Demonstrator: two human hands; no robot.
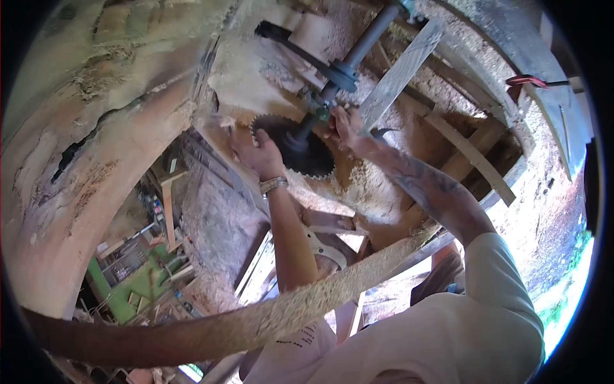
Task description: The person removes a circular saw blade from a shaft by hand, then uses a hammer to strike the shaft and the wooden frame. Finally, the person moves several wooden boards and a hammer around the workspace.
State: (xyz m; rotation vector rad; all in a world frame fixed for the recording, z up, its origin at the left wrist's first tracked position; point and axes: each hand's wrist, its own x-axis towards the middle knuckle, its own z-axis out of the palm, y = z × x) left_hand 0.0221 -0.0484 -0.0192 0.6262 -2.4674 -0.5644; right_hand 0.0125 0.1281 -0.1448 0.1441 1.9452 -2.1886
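A round, toothed circular saw blade is mounted on a grey metal shaft. My left hand, with a band at the wrist, holds the blade's left edge, thumb over its face. On the other side of the blade, my right hand is closed at the shaft, close to a greenish fitting. What its fingers grip is hidden. A dark curved piece shows beside the right wrist. Farther up the shaft sits a pulley with a dark belt running from it.
A long, curved, rough wooden piece crosses in front of my arms. Sawdust-covered boards and slats surround the shaft. A red-handled tool lies at the upper right. Below left are a green surface and wood scraps.
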